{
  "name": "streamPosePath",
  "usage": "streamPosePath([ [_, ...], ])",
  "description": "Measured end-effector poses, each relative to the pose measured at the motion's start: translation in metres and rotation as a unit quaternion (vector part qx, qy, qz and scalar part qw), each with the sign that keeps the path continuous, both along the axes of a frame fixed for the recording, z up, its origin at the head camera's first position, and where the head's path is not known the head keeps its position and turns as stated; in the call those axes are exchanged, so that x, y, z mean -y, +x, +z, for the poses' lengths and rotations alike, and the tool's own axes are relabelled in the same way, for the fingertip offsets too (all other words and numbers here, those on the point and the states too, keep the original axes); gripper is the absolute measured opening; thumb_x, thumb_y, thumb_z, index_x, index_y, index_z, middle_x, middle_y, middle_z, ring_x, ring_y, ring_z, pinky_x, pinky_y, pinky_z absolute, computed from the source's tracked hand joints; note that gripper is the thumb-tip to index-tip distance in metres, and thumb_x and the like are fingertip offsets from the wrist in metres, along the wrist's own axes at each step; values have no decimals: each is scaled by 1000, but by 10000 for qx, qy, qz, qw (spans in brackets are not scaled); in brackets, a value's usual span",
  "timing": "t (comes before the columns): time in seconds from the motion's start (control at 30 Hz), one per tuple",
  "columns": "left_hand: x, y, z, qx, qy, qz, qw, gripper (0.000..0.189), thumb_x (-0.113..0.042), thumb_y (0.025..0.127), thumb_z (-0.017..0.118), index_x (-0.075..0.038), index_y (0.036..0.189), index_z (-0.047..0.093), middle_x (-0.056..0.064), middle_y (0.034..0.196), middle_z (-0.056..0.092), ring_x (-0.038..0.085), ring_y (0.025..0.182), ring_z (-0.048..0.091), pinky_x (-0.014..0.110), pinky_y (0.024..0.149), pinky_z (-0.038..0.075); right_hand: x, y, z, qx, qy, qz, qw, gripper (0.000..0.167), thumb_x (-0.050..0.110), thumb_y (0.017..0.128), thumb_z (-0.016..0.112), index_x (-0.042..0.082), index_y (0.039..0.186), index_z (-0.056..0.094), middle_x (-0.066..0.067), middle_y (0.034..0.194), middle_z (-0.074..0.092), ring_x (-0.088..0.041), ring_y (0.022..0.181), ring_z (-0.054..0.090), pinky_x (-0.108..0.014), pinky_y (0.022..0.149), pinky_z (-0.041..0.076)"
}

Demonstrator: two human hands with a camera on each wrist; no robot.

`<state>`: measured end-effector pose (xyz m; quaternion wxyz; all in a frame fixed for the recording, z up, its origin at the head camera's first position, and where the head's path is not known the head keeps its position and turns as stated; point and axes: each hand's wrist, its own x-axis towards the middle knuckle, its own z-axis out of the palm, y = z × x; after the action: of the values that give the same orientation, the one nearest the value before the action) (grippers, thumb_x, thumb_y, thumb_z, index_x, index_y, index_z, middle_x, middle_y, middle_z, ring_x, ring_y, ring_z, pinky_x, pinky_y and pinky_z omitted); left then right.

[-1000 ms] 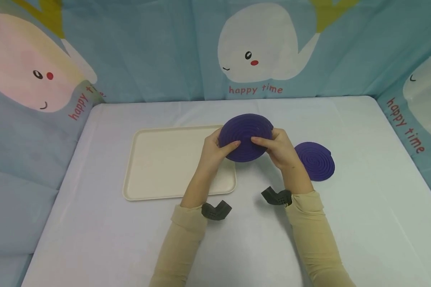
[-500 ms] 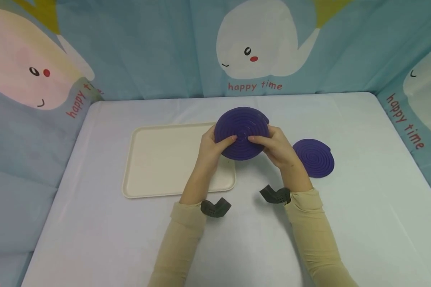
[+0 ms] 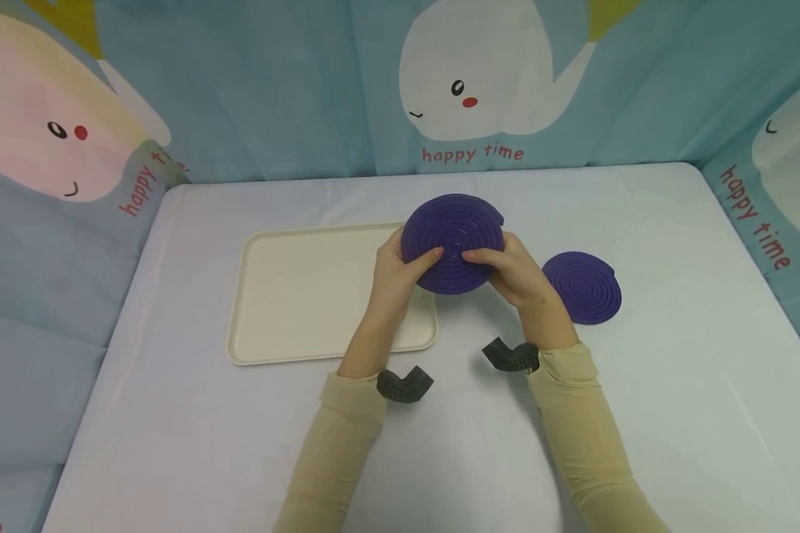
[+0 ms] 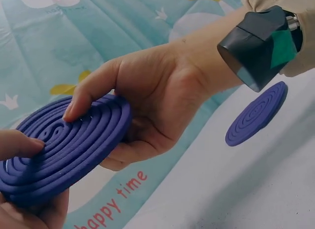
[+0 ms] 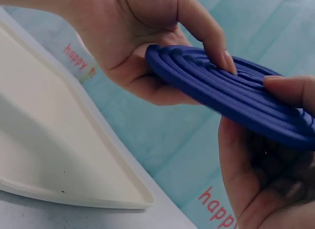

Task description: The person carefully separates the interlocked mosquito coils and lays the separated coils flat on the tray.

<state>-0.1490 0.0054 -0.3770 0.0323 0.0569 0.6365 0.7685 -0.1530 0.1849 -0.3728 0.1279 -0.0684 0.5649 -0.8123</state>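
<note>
Both hands hold a purple coiled disc (image 3: 455, 215), a rope-like spiral resembling a coaster. My left hand (image 3: 393, 272) pinches its left side, thumb on top and fingers underneath. On the opposite side my right hand (image 3: 518, 274) grips it the same way, the two thumb tips close to the spiral's centre. The disc is raised above the table and tilted, its top face toward the head camera. In the left wrist view its grooves (image 4: 93, 135) show clearly. A second purple coiled disc (image 3: 585, 289) lies flat on the table, right of my right wrist.
A cream rectangular tray (image 3: 300, 296) lies on the white table (image 3: 693, 414) at left, its right end partly behind my left arm. Dark camera mounts (image 3: 405, 385) project inward from both wrists. A blue whale-print curtain (image 3: 293, 96) stands behind the table.
The disc has turned its top face more toward the head camera and sits slightly higher in view. Both hands keep their grip; the second disc and tray stay put while the head view tilts slightly.
</note>
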Motion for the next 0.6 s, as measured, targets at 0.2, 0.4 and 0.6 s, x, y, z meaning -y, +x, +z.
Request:
streamPosePath([
  [0.2, -1, 1, 2, -129, -545, 298, 9980, 52, 2, 77, 71, 4, 127, 53, 18, 123, 59, 25, 114, 56, 27, 98, 44, -2, -2, 0, -208, 114, 61, 9997, 36, -16, 79, 49, 11, 94, 69, -4, 97, 66, -16, 92, 63, -26, 82, 52],
  [0.4, -3, 0, 2, -103, -464, 356, 9982, 51, 3, 77, 71, 7, 125, 54, 20, 123, 59, 27, 116, 56, 27, 99, 43, -6, -4, -5, -186, 80, 112, 9997, 30, -11, 82, 51, 10, 89, 71, -3, 88, 69, -13, 82, 64, -25, 77, 52],
  [0.6, -3, 0, 3, 64, -531, 166, 9984, 51, -1, 80, 72, 5, 127, 53, 18, 126, 58, 25, 117, 54, 27, 100, 42, -9, -5, -9, -92, -210, 174, 9996, 16, -1, 85, 63, 11, 92, 71, -2, 90, 69, -13, 83, 64, -26, 78, 51],
])
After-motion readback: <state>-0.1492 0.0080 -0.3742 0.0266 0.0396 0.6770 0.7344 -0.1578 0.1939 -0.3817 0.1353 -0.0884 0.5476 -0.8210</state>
